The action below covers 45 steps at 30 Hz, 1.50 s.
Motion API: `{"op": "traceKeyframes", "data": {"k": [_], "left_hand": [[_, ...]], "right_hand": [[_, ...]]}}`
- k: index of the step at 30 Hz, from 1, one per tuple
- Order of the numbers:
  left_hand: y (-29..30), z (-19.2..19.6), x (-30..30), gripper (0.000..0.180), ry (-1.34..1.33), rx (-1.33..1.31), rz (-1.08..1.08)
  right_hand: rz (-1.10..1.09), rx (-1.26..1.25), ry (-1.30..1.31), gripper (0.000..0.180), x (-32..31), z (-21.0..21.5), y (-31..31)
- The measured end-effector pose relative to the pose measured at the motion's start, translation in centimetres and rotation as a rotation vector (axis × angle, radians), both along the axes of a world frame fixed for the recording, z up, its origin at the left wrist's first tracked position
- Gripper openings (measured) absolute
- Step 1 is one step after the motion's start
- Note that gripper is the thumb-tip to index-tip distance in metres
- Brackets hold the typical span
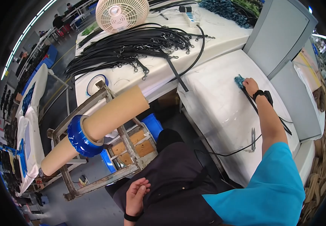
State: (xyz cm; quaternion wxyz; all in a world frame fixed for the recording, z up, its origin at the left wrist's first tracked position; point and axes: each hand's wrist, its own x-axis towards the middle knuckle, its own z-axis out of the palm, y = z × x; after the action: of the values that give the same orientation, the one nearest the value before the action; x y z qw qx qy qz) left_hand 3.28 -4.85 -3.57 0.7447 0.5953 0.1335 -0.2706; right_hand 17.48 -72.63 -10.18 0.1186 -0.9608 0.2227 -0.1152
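The work lay in the right part of the frame, where my right grip was closed on the edge of a blue bundle, though just where the fingertips pressed was hidden from view. A dark strap ran down from there, passed beneath my forearm and came out at its far side on the white-covered bench. I judged this one piece to be mid-handling, and could not tell whether anything about it was finished. A pair of snips lay lower on that bench, out of either grip, and I saw no cut made with them. On the far bench, at the upper middle of the frame, a big heap of black straps with metal clips lay untouched; whether those were done or waiting I could not tell. More blue cords were piled at the top right, so plenty seemed left. My right arm reached up the frame from the lower right, fairly straight, with the back of the hand upward and a watch at the wrist. My left grip hung over my lap at the lower middle, fingers loosely curled, thumb inward, holding nothing.
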Motion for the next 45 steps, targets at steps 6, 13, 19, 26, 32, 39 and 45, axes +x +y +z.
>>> {"op": "traceKeyframes", "data": {"k": [6, 13, 19, 26, 32, 39, 45], "left_hand": [[-0.5, 0.2, 0.0, 0.031, 0.007, -0.005, 0.009], [0.0, -0.5, -0.1, 0.031, 0.031, -0.002, -0.012], [-0.6, 0.0, -0.1, 0.031, 0.014, -0.001, -0.033], [-0.6, -0.2, 0.1, 0.031, 0.022, 0.020, -0.060], [-0.2, -0.2, -0.5, 0.030, -0.009, -0.017, -0.037], [1.6, -0.3, -1.0, 0.032, -0.009, -0.022, -0.014], [1.6, -0.4, -0.6, 0.032, -0.014, -0.054, -0.018]], "right_hand": [[-0.082, 0.010, -0.077, 0.020, 0.4, 0.5, 0.9], [-0.305, 0.085, 0.031, 0.022, 1.4, 0.4, 1.8], [-0.367, -0.090, -0.019, 0.052, 0.8, 0.7, 4.2], [-0.295, -0.208, 0.089, 0.062, 0.6, -1.2, 5.6], [-0.294, -0.252, 0.152, 0.064, 0.8, -0.5, 5.7], [0.357, -0.017, -0.367, 0.040, 4.0, 8.6, 15.4], [0.807, 0.324, -0.277, 0.015, 8.0, 16.0, 28.5]]}}
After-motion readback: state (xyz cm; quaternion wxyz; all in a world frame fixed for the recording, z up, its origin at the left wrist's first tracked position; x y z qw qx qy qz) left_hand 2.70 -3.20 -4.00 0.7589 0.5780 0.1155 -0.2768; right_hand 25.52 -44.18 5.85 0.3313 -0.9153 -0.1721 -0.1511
